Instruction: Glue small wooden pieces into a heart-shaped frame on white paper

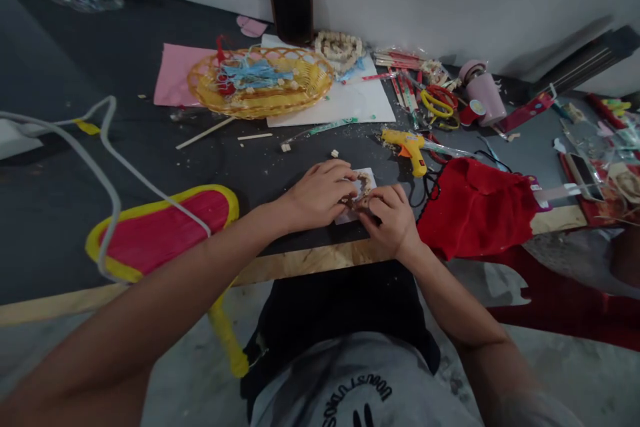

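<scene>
Near the table's front edge lies a small white card with a curved row of pale beige pieces on it. My left hand reaches in from the left, its fingers bent together at the near end of that row. From the right, my right hand meets it there, thumb and fingers pinched low over the card. The fingertips of both hands nearly touch, and whatever they grip is too small and covered to name. A pale crumb-like piece lies just beyond my left hand.
A wicker basket with blue strings stands at the back. A yellow glue gun, scissors and a pink bottle are to the right, behind red cloth. A pink-and-yellow board and a grey cable lie left.
</scene>
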A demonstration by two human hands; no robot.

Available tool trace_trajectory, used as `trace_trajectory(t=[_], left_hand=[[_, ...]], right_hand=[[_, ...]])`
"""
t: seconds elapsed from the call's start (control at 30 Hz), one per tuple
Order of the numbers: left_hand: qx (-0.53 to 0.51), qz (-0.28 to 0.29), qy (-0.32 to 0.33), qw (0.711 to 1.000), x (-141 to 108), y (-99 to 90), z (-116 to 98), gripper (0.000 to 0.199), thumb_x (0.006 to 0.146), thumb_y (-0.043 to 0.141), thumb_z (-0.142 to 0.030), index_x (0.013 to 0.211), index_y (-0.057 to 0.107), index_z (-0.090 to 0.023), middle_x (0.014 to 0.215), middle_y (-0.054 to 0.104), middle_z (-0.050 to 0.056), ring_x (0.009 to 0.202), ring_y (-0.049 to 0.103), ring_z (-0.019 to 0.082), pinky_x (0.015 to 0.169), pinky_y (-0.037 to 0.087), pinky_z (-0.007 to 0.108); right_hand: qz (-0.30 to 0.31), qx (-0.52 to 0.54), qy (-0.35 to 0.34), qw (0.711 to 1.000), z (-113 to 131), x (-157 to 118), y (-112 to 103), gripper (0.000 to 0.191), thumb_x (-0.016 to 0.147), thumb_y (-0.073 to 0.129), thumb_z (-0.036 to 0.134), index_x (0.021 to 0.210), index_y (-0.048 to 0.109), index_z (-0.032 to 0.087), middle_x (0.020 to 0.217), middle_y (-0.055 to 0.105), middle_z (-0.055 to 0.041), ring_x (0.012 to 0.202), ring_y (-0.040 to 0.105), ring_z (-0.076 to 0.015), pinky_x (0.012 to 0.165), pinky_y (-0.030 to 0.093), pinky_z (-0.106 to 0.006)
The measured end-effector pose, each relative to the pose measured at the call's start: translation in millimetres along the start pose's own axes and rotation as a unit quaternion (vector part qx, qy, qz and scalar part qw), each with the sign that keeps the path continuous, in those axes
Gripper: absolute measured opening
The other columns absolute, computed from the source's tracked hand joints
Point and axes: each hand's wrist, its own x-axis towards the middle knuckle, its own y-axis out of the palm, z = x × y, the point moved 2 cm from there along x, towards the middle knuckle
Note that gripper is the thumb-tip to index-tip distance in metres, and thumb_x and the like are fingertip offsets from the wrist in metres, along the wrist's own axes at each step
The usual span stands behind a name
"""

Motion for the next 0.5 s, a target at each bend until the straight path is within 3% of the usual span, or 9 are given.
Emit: trace_trajectory(t=[0.3, 0.5], left_hand=[[-0.010, -0.040, 0.015, 0.999, -5.4, 4.4, 1.4, 0.016, 0.089, 0.057, -0.025, 0.100, 0.068, -0.019, 0.128, 0.062, 0.010, 0.134, 0.044, 0.029, 0.111, 0.038, 0.049], [-0.009, -0.056, 0.013, 0.998, -5.5, 8.6, 2.7, 0.018, 0.090, 0.053, -0.021, 0.099, 0.068, -0.020, 0.124, 0.064, 0.008, 0.131, 0.047, 0.027, 0.108, 0.039, 0.047]], right_hand=[[-0.014, 0.024, -0.021, 0.999, -0.6, -3.6, 4.0, 0.011, 0.089, 0.060, 0.014, 0.092, 0.068, 0.021, 0.100, 0.066, -0.0071, 0.094, 0.059, -0.0203, 0.085, 0.049, -0.037], [0.007, 0.045, 0.005, 0.999, -2.7, -3.1, 5.6, 0.013, 0.091, 0.058, 0.015, 0.093, 0.069, 0.023, 0.099, 0.068, -0.0069, 0.095, 0.061, -0.0205, 0.084, 0.049, -0.039]])
